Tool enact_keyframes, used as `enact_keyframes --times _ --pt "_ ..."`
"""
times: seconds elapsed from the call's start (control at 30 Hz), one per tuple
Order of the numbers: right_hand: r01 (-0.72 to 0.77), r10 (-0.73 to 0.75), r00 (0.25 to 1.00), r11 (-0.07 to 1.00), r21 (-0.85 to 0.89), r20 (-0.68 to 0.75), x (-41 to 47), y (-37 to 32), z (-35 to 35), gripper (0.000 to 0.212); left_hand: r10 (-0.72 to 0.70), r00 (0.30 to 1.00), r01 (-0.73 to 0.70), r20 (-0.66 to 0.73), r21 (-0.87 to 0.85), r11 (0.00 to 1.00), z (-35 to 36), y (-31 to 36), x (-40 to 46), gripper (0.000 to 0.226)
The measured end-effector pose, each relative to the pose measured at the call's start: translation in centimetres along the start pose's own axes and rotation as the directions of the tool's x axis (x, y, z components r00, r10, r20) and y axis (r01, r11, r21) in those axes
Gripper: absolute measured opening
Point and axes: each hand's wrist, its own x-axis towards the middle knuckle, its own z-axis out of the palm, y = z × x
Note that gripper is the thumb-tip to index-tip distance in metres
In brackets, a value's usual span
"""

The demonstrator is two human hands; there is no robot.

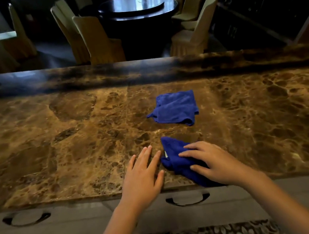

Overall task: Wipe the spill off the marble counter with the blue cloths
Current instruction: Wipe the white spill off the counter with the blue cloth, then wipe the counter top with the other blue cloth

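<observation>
Two blue cloths lie on the brown marble counter. The far cloth is folded and lies flat near the middle, untouched. The near cloth is bunched up at the counter's front edge, part of it hanging over. My right hand rests on top of this near cloth with fingers spread, pressing it down. My left hand lies flat and open on the bare marble just left of that cloth, its fingertips almost touching it. No spill stands out on the glossy stone.
A raised marble ledge runs along the counter's far side. Below the front edge are drawers with curved handles. Beyond the counter stand a round dark table and several covered chairs. Patterned carpet lies underfoot.
</observation>
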Motion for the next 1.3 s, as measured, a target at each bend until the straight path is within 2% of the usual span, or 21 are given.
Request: enact_keyframes --times 0.13,0.27,0.4,0.5,0.6,0.67,0.87,1.07,1.17,1.3 --pt "-0.018 0.020 0.993 1.000 -0.019 0.116 -0.6 1.9 1.5 0.059 -0.012 1.000 0.012 0.003 -0.008 1.000 0.0 0.0 -0.1 0.058" --pt "0.028 -0.011 0.971 0.997 -0.068 0.240 -0.2 3.5 0.3 0.074 -0.010 1.000 0.010 0.009 -0.024 1.000 -0.2 -0.1 -0.1 0.057" --pt "-0.007 0.018 0.939 0.999 -0.033 0.344 0.2 3.6 -1.0 0.074 -0.002 1.000 0.002 0.017 -0.029 1.000 -0.4 0.0 0.0 0.058" --pt "-0.164 0.154 0.971 0.986 0.037 0.184 0.5 2.0 0.0 0.060 -0.002 1.000 0.002 0.010 -0.020 1.000 -0.3 0.0 0.1 0.058" --pt "-0.213 0.218 0.974 0.974 -0.079 0.057 0.4 0.6 2.0 0.061 0.000 1.000 0.000 0.010 -0.015 1.000 -0.2 0.1 0.0 0.057" --pt "-0.192 0.201 0.978 0.973 -0.127 0.058 0.0 0.8 2.5 0.066 0.005 1.000 -0.004 0.019 -0.021 1.000 -0.2 0.1 0.0 0.057" --pt "-0.175 0.186 0.974 0.980 -0.093 0.126 -0.4 2.0 1.4 0.076 0.004 0.998 -0.001 0.062 -0.046 0.999 -1.2 0.1 1.4 0.055" --pt "-0.172 0.180 0.983 0.975 -0.141 0.045 -0.7 1.6 2.1 0.071 -0.017 0.993 0.006 -0.118 -0.087 0.996 -2.9 1.1 12.1 0.053" --pt "-0.174 0.183 0.982 0.977 -0.126 0.057 -0.5 1.6 2.1 0.070 0.000 1.000 -0.002 -0.032 -0.085 0.996 -1.4 2.6 18.5 0.053" --pt "-0.173 0.180 0.982 0.979 -0.105 0.060 -0.5 1.6 2.1 0.070 0.044 0.967 -0.032 0.252 -0.051 0.998 0.9 2.9 22.9 0.060"
